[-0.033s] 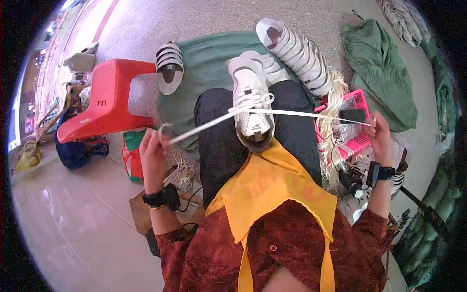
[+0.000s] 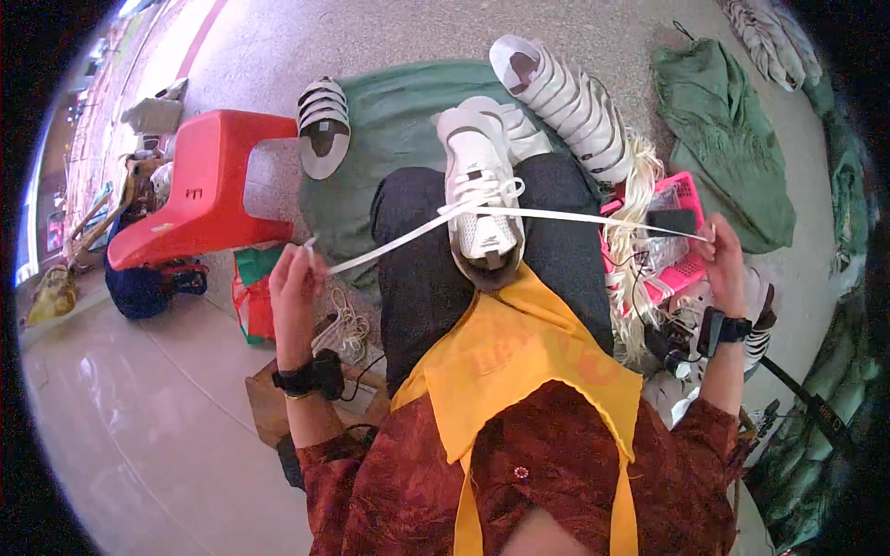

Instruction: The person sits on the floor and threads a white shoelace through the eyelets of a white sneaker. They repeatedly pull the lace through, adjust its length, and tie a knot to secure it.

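Observation:
A white sneaker rests between my thighs, its toe pointing away from me and its heel towards my body. White lace is threaded through its eyelets, with a small loop at the right side. Out to the left, my left hand is closed on one end of the shoelace, which runs fairly straight from the shoe. My right hand pinches the other lace end, holding it out to the right over the pink basket.
Nested white shoes lie at the far right of a green cloth, with a single shoe at its left. A red plastic chair stands left. Beside my right knee are a pink basket and a bundle of cream laces.
My left hand has shifted very slightly right, and the lace in it sags a little more. My right hand and the sneaker stay in place.

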### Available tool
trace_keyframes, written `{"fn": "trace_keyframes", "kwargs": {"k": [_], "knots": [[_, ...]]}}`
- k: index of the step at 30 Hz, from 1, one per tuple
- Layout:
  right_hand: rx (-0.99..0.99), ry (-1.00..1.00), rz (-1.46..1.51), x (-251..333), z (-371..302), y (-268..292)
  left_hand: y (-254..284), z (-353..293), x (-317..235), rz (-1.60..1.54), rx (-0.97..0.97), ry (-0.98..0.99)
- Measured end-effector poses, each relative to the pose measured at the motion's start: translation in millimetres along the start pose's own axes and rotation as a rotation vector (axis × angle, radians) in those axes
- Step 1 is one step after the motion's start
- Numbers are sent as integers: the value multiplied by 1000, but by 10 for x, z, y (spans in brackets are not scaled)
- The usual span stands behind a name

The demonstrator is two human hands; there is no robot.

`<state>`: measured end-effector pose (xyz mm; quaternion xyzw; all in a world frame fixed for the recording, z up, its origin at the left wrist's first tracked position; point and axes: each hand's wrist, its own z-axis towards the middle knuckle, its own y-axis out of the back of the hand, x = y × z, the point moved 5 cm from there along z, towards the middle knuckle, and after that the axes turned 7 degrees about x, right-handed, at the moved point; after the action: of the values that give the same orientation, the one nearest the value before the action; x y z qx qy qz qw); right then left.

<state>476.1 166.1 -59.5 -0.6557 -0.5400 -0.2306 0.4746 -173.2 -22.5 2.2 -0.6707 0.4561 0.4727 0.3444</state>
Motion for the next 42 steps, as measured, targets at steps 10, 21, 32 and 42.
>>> {"fn": "trace_keyframes", "kwargs": {"k": [10,21,32,42], "knots": [[62,21,-681,-61,44,-772,-1427,174,-421,849,88,-591],[421,108,-818,-376,20,-2559,-1805,398,-241,1025,209,-627],[531,256,-1059,-359,156,-2715,-1757,637,12,195,520,-241],[430,-87,-796,-169,93,-2283,-1784,605,182,237,421,-275]]}}
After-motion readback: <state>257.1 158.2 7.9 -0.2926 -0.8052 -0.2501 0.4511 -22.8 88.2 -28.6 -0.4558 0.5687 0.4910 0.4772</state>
